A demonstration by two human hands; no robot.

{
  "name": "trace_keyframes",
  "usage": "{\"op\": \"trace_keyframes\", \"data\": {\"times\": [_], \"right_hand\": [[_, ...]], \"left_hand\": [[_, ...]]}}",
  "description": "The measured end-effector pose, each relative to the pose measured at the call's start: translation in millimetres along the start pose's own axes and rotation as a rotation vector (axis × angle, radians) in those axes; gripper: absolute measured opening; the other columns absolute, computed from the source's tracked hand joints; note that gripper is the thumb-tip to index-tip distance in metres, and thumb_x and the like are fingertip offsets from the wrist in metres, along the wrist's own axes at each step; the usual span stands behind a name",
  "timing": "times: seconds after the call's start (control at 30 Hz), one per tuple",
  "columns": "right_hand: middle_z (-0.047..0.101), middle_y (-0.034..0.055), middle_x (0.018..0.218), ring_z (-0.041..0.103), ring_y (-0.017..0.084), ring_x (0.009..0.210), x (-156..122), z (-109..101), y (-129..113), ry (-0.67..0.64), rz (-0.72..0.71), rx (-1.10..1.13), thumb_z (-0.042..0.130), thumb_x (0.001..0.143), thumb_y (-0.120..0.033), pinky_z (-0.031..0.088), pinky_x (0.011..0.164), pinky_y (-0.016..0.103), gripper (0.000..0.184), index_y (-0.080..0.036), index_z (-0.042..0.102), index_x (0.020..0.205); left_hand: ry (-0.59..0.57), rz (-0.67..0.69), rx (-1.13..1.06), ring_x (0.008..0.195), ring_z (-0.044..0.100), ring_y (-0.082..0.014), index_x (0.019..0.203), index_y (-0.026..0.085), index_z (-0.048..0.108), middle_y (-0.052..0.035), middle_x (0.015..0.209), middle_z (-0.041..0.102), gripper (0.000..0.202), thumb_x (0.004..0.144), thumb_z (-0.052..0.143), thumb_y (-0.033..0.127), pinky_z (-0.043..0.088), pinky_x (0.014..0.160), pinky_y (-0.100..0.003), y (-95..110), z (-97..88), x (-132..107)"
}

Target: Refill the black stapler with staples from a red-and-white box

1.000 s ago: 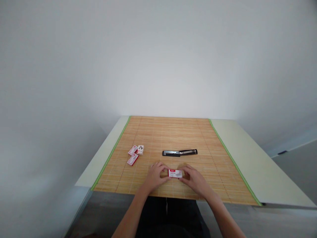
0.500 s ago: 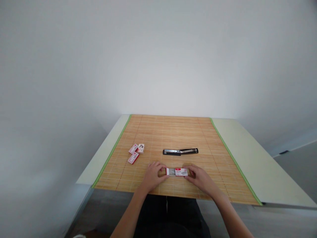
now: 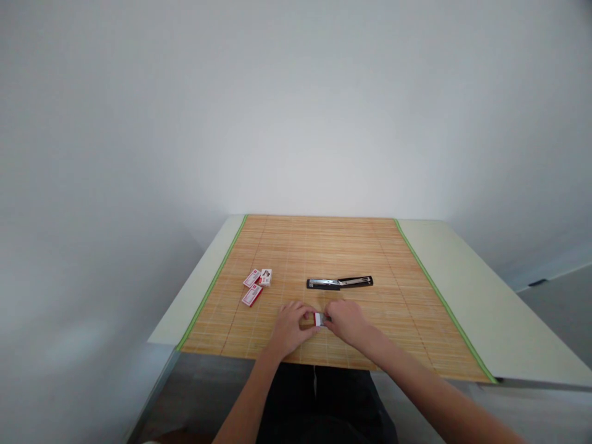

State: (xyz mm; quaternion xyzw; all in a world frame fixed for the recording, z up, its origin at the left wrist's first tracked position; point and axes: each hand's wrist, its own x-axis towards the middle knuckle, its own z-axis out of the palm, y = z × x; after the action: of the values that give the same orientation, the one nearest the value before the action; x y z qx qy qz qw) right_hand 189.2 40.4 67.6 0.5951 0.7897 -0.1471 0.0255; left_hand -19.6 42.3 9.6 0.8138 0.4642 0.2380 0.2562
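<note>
- Staple box is held on the mat near the front edge, pinched between left hand and right hand;
- right hand has been moved inward since half a second ago; the drawn-out tray is now hidden, judged pushed shut.

The slatted tan mat has green edges; the surface is cream. The box and ten o'clock packs are red and white; the stapler is black and silver.
</note>
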Motion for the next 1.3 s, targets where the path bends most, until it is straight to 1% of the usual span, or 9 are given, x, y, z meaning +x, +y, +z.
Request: {"op": "trace_keyframes", "data": {"times": [0.17, 0.27, 0.37, 0.5, 0.77, 0.9, 1.0, 1.1, 1.3], "right_hand": [[0.078, 0.0158, 0.095, 0.073, 0.028, 0.089, 6.8, -1.5, -0.3, 0.011, -0.072, -0.014, 0.070, 0.087, -0.023, 0.049, 0.078, 0.032, 0.010, -0.017, 0.078, 0.088], [0.078, 0.0147, 0.089, 0.072, 0.028, 0.084, 8.7, -6.3, 5.2, 0.041, -0.101, 0.004, 0.071, 0.085, -0.027, 0.046, 0.074, 0.032, 0.011, -0.019, 0.078, 0.084], [0.077, 0.0113, 0.084, 0.070, 0.026, 0.079, 5.9, -13.8, 18.6, 0.075, -0.118, 0.038, 0.071, 0.085, -0.031, 0.043, 0.069, 0.031, 0.012, -0.020, 0.077, 0.087], [0.073, 0.0054, 0.082, 0.065, 0.022, 0.075, -5.6, -18.2, 42.3, 0.135, -0.146, 0.106, 0.072, 0.081, -0.028, 0.039, 0.067, 0.029, 0.009, -0.022, 0.075, 0.088], [0.070, 0.0034, 0.085, 0.062, 0.021, 0.081, -31.6, 0.0, 74.1, 0.252, -0.206, 0.263, 0.066, 0.084, -0.024, 0.043, 0.079, 0.031, 0.009, -0.022, 0.069, 0.092], [0.068, 0.0026, 0.084, 0.061, 0.020, 0.077, -39.5, 7.4, 88.1, 0.203, -0.196, 0.324, 0.064, 0.088, -0.027, 0.044, 0.076, 0.031, 0.008, -0.022, 0.069, 0.092], [0.067, 0.0019, 0.084, 0.061, 0.019, 0.075, -46.5, 12.2, 98.1, 0.182, -0.111, 0.422, 0.064, 0.090, -0.036, 0.047, 0.073, 0.031, 0.024, -0.023, 0.069, 0.110], [0.068, 0.0025, 0.091, 0.063, 0.021, 0.080, -52.1, 17.3, 103.3, 0.160, -0.081, 0.491, 0.071, 0.084, -0.041, 0.049, 0.075, 0.032, 0.046, -0.024, 0.065, 0.127], [0.066, 0.0030, 0.089, 0.062, 0.021, 0.082, -48.3, 25.1, 90.7, 0.145, -0.151, 0.497, 0.065, 0.092, -0.036, 0.049, 0.078, 0.032, 0.028, -0.026, 0.071, 0.117]], "left_hand": [[-0.006, -0.014, -0.013, 0.101, 0.060, -0.0247, 0.114, 0.032, 0.071, -0.0011, 0.099, 0.067, 0.033, 0.083, 0.081, 0.041, 0.039, 0.092, -0.038, 1.8, -0.9, -0.3], [0.000, -0.011, -0.015, 0.100, 0.060, -0.0246, 0.112, 0.032, 0.072, -0.0007, 0.099, 0.067, 0.031, 0.083, 0.081, 0.040, 0.039, 0.091, -0.038, 2.0, -1.3, -0.3], [0.001, -0.009, -0.015, 0.100, 0.060, -0.0242, 0.111, 0.032, 0.072, 0.0000, 0.099, 0.066, 0.032, 0.082, 0.082, 0.039, 0.039, 0.091, -0.038, 1.6, -1.3, -0.3], [0.001, -0.011, -0.014, 0.099, 0.059, -0.0241, 0.112, 0.032, 0.072, -0.0002, 0.100, 0.066, 0.034, 0.081, 0.083, 0.040, 0.039, 0.091, -0.038, 0.8, -1.2, -0.3], [-0.007, -0.005, -0.025, 0.098, 0.059, -0.0242, 0.111, 0.032, 0.072, -0.0003, 0.098, 0.067, 0.032, 0.082, 0.083, 0.041, 0.039, 0.090, -0.038, 0.9, -1.6, 0.2], [-0.020, -0.012, -0.032, 0.098, 0.060, -0.0251, 0.112, 0.031, 0.072, -0.0014, 0.099, 0.067, 0.033, 0.083, 0.081, 0.044, 0.039, 0.090, -0.038, 1.7, -3.6, 0.3], [-0.038, -0.006, -0.039, 0.098, 0.060, -0.0252, 0.115, 0.032, 0.072, -0.0014, 0.099, 0.067, 0.036, 0.083, 0.081, 0.048, 0.039, 0.091, -0.039, 0.6, -6.3, -0.6], [-0.058, -0.010, -0.036, 0.098, 0.059, -0.0248, 0.117, 0.034, 0.073, -0.0009, 0.098, 0.067, 0.038, 0.083, 0.080, 0.050, 0.039, 0.090, -0.038, -1.0, -7.0, -0.9], [-0.066, -0.013, -0.022, 0.099, 0.058, -0.0256, 0.119, 0.037, 0.074, -0.0016, 0.097, 0.068, 0.037, 0.084, 0.079, 0.049, 0.039, 0.091, -0.039, 3.4, 3.1, 7.4]]}}
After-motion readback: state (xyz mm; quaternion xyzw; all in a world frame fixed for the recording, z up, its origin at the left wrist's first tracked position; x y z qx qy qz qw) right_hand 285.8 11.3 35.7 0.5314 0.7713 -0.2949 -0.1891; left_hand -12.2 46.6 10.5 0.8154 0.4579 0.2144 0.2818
